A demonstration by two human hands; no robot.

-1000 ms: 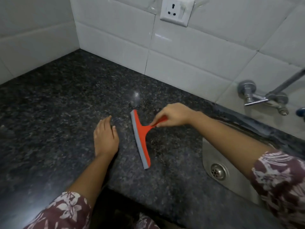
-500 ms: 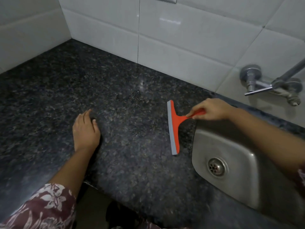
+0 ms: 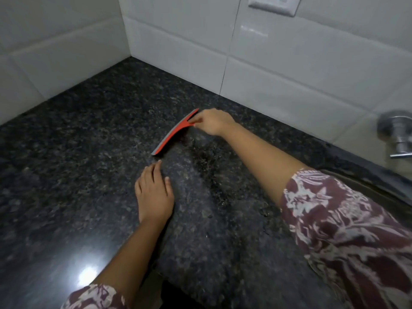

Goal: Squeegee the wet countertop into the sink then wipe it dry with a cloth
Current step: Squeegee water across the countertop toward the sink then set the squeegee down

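Both arms were bare from wrist to past the elbow. The right sleeve (image 3: pixel 347 230) was a loose maroon fabric printed with pale floral shapes (whitish, leaf-like), and the left sleeve (image 3: pixel 95 296) carried the same pattern.

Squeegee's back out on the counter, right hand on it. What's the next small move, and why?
Probably pull the squeegee toward the sink on the right. The right hand grips its handle, and the blade rests on the countertop far from the sink. Wet specks glisten between blade and sink. The left hand lies flat just in front of the blade, out of that path.
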